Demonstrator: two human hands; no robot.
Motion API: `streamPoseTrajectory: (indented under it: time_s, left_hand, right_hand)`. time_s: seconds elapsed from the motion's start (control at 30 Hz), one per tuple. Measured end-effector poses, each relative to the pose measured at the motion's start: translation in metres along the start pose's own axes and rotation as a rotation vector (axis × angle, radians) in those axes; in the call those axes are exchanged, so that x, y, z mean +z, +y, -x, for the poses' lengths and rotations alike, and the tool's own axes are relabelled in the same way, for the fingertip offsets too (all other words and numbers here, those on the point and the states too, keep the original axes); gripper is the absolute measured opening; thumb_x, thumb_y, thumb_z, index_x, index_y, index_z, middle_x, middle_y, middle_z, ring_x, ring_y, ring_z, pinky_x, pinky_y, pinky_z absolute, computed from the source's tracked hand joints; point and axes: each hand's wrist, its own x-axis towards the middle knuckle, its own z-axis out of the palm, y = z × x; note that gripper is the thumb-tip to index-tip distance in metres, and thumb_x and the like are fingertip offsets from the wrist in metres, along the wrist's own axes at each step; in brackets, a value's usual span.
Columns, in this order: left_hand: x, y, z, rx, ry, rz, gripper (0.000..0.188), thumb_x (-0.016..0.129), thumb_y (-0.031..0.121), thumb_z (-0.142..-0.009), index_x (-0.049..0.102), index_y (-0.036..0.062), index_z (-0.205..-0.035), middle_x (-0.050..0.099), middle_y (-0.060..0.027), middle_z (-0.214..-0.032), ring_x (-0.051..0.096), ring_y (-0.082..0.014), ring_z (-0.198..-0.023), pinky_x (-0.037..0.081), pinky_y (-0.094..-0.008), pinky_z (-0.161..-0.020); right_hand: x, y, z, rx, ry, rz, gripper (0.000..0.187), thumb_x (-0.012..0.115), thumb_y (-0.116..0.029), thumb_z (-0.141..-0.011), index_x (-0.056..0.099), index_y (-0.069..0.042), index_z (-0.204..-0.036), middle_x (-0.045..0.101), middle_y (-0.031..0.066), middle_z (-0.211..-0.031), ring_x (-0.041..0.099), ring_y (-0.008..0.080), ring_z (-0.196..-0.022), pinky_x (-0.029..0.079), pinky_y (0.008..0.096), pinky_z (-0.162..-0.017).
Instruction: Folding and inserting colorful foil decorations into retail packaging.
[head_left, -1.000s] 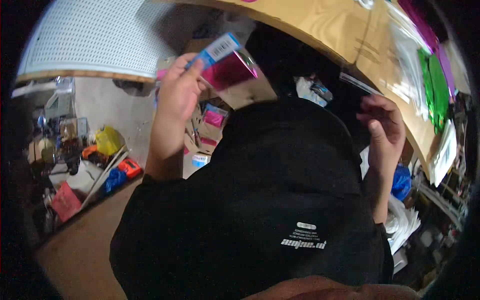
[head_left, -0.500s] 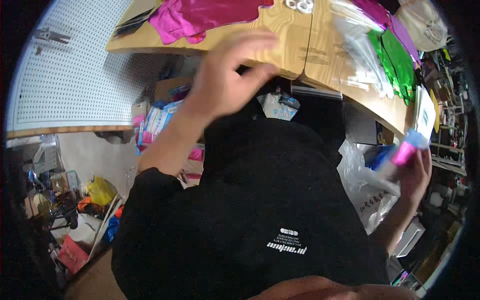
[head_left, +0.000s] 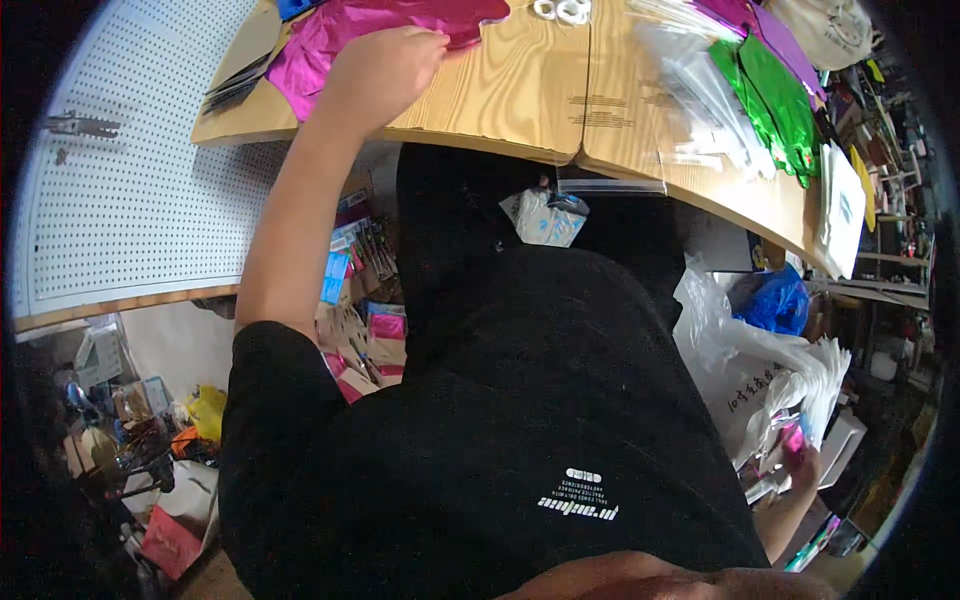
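On the wooden table, my left hand (head_left: pixel 388 78) lies over a shiny pink foil balloon (head_left: pixel 325 50), with its fingers bent together at the foil. The foil is flat and partly hidden under the hand. Low on the right, my right hand (head_left: pixel 800 468) is closed around a small packet with pink and blue on it (head_left: pixel 794 436). That packet is at the opening of a white plastic bag (head_left: pixel 745 385) stuffed with white plastic sleeves (head_left: pixel 815 385). The fingers of this hand are partly hidden.
White rings (head_left: pixel 568 10), clear plastic bags (head_left: pixel 690 85) and green foil (head_left: pixel 765 95) lie on the table (head_left: pixel 520 110). A pegboard (head_left: pixel 150 180) stands left. Beneath the table are a blue bag (head_left: pixel 778 302) and boxes with pink packets (head_left: pixel 385 325).
My left hand has moved up and left onto the pink foil. My right hand has gone down with the packet, from beside the table edge to the white bag.
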Motion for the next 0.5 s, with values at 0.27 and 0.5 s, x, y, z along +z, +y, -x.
streamPoseTrajectory:
  time_s: [0.27, 0.5]
  left_hand:
    - [-0.031, 0.005, 0.016, -0.356, 0.131, 0.107, 0.025, 0.064, 0.027, -0.098, 0.075, 0.0070, -0.106, 0.075, -0.0143, -0.097, 0.073, -0.0329, -0.088, 0.057, -0.0430, -0.075]
    - [-0.027, 0.000, 0.007, -0.682, 0.135, 0.499, 0.026, 0.077, 0.022, -0.094, 0.076, -0.0012, -0.106, 0.078, -0.0070, -0.090, 0.070, -0.0107, -0.080, 0.054, -0.0286, -0.075]
  right_hand:
    - [0.066, -0.042, 0.002, -0.019, -0.260, 0.028, 0.038, 0.065, -0.039, -0.098, 0.065, -0.006, -0.117, 0.075, 0.0081, -0.099, 0.073, 0.0221, -0.082, 0.052, 0.0384, -0.054]
    - [0.127, -0.169, 0.007, -0.347, 0.216, 1.014, 0.032, 0.074, -0.032, -0.094, 0.063, -0.002, -0.090, 0.067, 0.0137, -0.088, 0.065, 0.0215, -0.079, 0.051, 0.0407, -0.067]
